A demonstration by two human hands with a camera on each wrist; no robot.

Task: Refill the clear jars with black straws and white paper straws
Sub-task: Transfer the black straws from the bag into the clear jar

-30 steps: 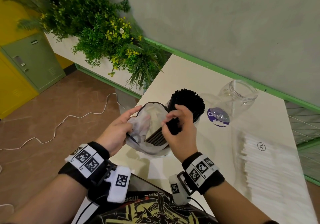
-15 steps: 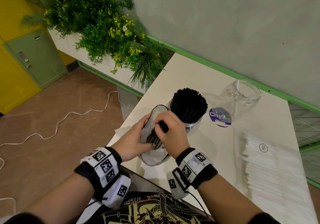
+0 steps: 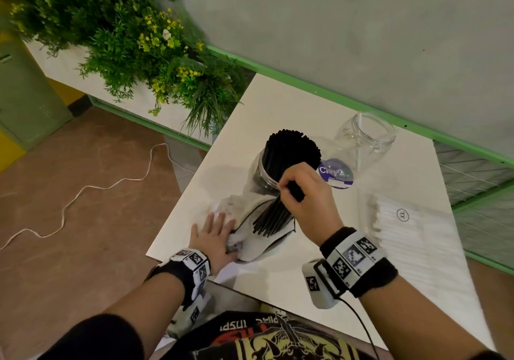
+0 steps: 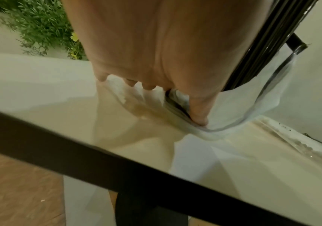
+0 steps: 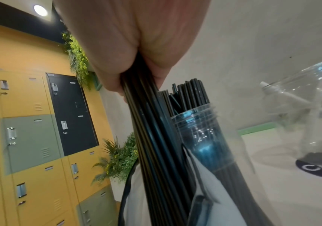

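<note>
Nearest to the table (image 3: 278, 270) edge, the left hand (image 3: 212, 238) is laid flat on the bag (image 3: 250, 244), fingers straight and spread, and the plastic is pressed down onto the table. In the left wrist view the fingertips (image 4: 198, 117) are seen touching the bag's dark-trimmed mouth, close to the table's front edge.

Just right of the bag, the right hand (image 3: 307, 195) is closed around a bundle (image 3: 274, 212) of black straws. The lower ends of the bundle are seen at the bag's mouth; the upper ends are hidden in the fist. In the right wrist view the bundle (image 5: 156, 145) is held right beside the full jar (image 5: 210, 145).

Behind the bag, the full jar (image 3: 264, 179) stands upright, packed with black straws (image 3: 293, 151) that rise above its rim. Behind and right of the bag, an empty jar (image 3: 364, 140) is seen, with a purple lid (image 3: 336, 174) in front of it, near the wall.

Far right of the bag, a clear pack of white straws (image 3: 411, 237) is laid along the table's right edge. Bare table surface is seen between the bag and this pack.
</note>
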